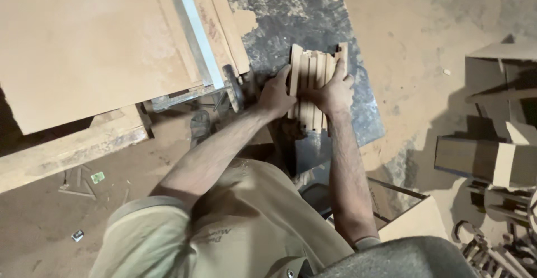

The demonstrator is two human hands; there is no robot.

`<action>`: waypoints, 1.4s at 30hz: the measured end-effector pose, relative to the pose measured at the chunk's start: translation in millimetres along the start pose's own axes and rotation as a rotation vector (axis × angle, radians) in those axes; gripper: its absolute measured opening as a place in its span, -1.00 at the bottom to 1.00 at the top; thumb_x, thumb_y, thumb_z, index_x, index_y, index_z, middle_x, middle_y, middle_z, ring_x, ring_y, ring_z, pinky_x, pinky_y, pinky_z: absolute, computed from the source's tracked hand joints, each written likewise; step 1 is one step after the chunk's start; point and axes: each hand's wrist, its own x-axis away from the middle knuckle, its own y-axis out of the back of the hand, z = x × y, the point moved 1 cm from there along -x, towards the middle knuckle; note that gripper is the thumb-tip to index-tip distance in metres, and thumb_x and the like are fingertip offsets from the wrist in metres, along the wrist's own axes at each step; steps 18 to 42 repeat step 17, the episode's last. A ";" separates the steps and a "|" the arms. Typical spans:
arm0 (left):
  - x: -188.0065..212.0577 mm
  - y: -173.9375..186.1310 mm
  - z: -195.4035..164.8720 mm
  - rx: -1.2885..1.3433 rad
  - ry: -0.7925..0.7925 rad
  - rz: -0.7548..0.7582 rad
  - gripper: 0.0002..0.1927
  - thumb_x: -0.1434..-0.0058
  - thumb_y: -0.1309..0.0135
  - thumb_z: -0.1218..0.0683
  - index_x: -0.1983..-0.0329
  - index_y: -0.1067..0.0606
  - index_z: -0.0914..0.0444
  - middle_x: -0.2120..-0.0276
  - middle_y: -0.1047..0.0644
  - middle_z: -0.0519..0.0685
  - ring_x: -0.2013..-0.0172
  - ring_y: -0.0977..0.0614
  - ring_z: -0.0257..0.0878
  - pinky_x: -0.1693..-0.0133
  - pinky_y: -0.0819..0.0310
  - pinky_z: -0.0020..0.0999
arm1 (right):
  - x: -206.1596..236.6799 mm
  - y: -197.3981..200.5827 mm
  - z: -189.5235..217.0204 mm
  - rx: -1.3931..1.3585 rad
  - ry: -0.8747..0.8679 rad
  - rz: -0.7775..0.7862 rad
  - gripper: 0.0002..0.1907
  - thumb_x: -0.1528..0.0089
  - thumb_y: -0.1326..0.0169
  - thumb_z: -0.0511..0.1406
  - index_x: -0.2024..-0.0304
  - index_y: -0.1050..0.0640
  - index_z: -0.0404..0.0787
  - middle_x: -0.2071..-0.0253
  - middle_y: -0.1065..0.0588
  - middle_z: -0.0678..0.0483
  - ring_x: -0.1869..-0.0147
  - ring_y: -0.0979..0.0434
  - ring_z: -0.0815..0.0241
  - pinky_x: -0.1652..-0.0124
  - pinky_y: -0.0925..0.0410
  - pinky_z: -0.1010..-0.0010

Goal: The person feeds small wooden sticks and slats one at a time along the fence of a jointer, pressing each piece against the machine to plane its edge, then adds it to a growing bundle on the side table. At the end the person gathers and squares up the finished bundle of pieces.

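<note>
A bundle of several short wooden slats (313, 68) lies side by side on a dark, dusty metal table (291, 15). My left hand (275, 94) grips the bundle's left edge, thumb against the outer slat. My right hand (334, 90) clasps the right side, fingers laid over the slats' top. Both hands press the slats together between them. The near ends of the slats are hidden behind my hands.
A large brown board (84, 43) with a metal rail (193, 32) lies at the left, beside a small handwheel (234, 88). Wooden boxes and offcuts (492, 155) stand at the right on a sawdust-covered floor (419, 43). A foot in a shoe (199, 126) shows below the table.
</note>
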 end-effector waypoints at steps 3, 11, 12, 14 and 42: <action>39.7 49.7 -23.9 -0.224 -0.298 -0.255 -0.12 0.05 -0.19 0.33 -0.42 -0.24 0.29 -0.23 -0.48 0.30 -0.17 -0.56 0.18 -0.16 -0.45 -0.03 | -2.8 -3.5 -2.9 0.024 0.046 -0.016 0.56 0.24 -0.55 0.21 -0.53 0.09 -0.14 -0.33 -0.19 -0.33 -0.33 -0.33 -0.39 -0.19 -0.33 -0.06; 10.9 180.2 40.5 -0.129 0.204 -0.336 -0.42 -0.16 -0.23 0.27 -0.27 -0.40 0.41 0.35 -0.56 0.12 0.34 -0.62 -0.06 0.23 -0.58 -0.21 | -11.5 -8.7 -1.9 0.013 0.057 -0.034 0.53 0.22 -0.53 0.15 -0.54 0.09 -0.11 -0.34 -0.17 -0.36 -0.35 -0.28 -0.42 -0.21 -0.29 -0.09; 6.4 181.9 51.0 -0.178 0.213 -0.305 -0.53 -0.16 -0.25 0.25 -0.17 -0.51 0.40 0.35 -0.57 0.12 0.34 -0.63 -0.04 0.21 -0.57 -0.17 | -9.1 -8.7 -2.5 0.004 0.064 -0.035 0.52 0.21 -0.53 0.13 -0.55 0.10 -0.10 -0.35 -0.16 -0.36 -0.35 -0.27 -0.42 -0.22 -0.28 -0.10; -1.6 173.6 70.8 -0.291 0.247 -0.259 -0.47 -0.13 -0.28 0.22 -0.19 -0.46 0.42 0.29 -0.56 0.21 0.30 -0.64 0.05 0.19 -0.57 -0.12 | -9.3 -11.5 -3.6 0.022 0.071 -0.038 0.53 0.21 -0.53 0.12 -0.56 0.11 -0.08 -0.37 -0.15 -0.36 -0.38 -0.25 -0.42 -0.23 -0.26 -0.12; -10.2 166.7 94.9 -0.516 0.231 -0.242 -0.48 -0.19 -0.23 0.22 -0.25 -0.47 0.33 -0.14 -0.46 0.21 -0.04 -0.57 0.08 -0.03 -0.58 -0.28 | -14.5 -16.6 -9.2 0.034 0.085 -0.046 0.52 0.21 -0.52 0.14 -0.56 0.10 -0.10 -0.39 -0.14 -0.36 -0.40 -0.24 -0.41 -0.25 -0.26 -0.12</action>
